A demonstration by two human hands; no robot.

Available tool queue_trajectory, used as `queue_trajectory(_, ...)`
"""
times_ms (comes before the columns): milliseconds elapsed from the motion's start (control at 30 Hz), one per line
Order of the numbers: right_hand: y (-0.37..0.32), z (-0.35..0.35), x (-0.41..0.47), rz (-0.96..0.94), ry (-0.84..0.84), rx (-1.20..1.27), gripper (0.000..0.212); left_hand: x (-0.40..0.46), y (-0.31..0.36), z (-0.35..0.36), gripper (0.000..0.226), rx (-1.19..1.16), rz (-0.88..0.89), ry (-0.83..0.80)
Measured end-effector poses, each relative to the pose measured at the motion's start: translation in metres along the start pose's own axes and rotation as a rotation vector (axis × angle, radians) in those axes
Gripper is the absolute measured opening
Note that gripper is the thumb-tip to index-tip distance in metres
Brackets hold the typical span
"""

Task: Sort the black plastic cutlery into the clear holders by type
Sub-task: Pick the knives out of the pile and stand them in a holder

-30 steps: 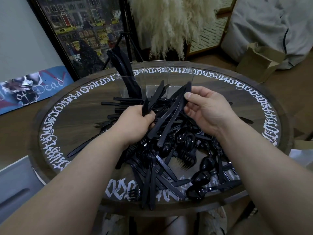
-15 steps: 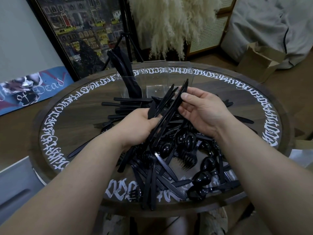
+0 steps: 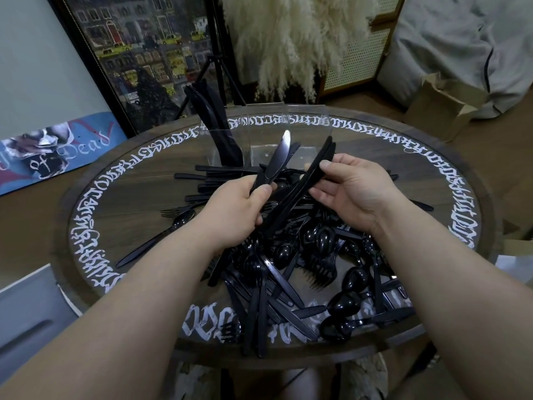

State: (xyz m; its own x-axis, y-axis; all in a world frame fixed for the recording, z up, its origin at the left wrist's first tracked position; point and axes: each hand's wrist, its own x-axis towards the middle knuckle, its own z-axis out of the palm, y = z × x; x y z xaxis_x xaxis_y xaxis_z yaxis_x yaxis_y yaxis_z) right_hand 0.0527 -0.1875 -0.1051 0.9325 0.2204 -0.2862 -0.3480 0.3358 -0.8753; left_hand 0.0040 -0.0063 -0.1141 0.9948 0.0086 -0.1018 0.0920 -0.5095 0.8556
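Left hand (image 3: 239, 209) grips a bunch of knives (image 3: 277, 160); right hand (image 3: 350, 192) pinches further knives (image 3: 314, 171) beside them. Beyond, the clear holders (image 3: 277, 148) hold only some knives at left; a large mixed pile (image 3: 302, 269) remains on the bench (image 3: 121, 183).

- Round wooden table (image 3: 138, 194) — white script lettering rings its rim.
- Loose black cutlery pile (image 3: 291, 272) — heaped mid-table.
- Clear holders (image 3: 268, 134) at the far edge.
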Motion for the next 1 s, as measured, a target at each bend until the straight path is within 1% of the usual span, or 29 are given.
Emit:
queue_trajectory(100, 0.001, 0.004, -0.001, -0.004, 0.020, 0.023, 0.013, -0.001, 0.001, 0.001, 0.020, -0.108, -0.011, -0.018)
queue_trajectory(167, 0.002, 0.008, -0.001, -0.006, 0.032, 0.044, 0.013, -0.002, 0.002, 0.001, 0.023, -0.157, -0.023, -0.011)
queue_trajectory(267, 0.001, 0.013, -0.001, -0.025, 0.082, 0.075, 0.016, -0.001, 0.001, -0.001, 0.021, -0.213, -0.049, -0.019)
queue_trajectory(333, 0.001, 0.016, 0.001, -0.033, 0.104, 0.117, 0.020, -0.002, 0.000, 0.000, 0.021, -0.215, -0.062, -0.038)
queue_trajectory(400, 0.001, 0.018, 0.001, -0.038, 0.117, 0.110, 0.021, -0.002, 0.001, 0.001, 0.024, -0.179, -0.059, -0.042)
queue_trajectory(500, 0.002, 0.022, 0.001, -0.029, 0.107, 0.044, 0.018, -0.001, 0.000, 0.002, 0.029, -0.119, -0.023, -0.021)
queue_trajectory(567, 0.005, 0.028, -0.002, -0.036, 0.102, -0.058, 0.018, 0.000, 0.000, 0.003, 0.032, -0.057, 0.024, -0.007)
queue_trajectory(667, 0.013, 0.034, -0.002, -0.136, 0.159, -0.317, 0.025, 0.000, 0.002, 0.006, 0.026, 0.047, 0.110, -0.036)
queue_trajectory(700, 0.016, 0.035, -0.001, -0.168, 0.186, -0.359, 0.026, 0.000, 0.002, 0.007, 0.030, 0.081, 0.131, -0.047)
queue_trajectory(767, 0.017, 0.035, 0.002, -0.195, 0.226, -0.357, 0.024, -0.001, 0.003, 0.007, 0.034, 0.110, 0.159, -0.066)
queue_trajectory(833, 0.016, 0.035, 0.002, -0.198, 0.230, -0.304, 0.022, -0.003, 0.003, 0.007, 0.031, 0.081, 0.162, -0.079)
queue_trajectory(1000, 0.015, 0.031, 0.003, -0.195, 0.205, -0.209, 0.022, -0.004, 0.004, 0.005, 0.027, -0.131, 0.028, -0.078)
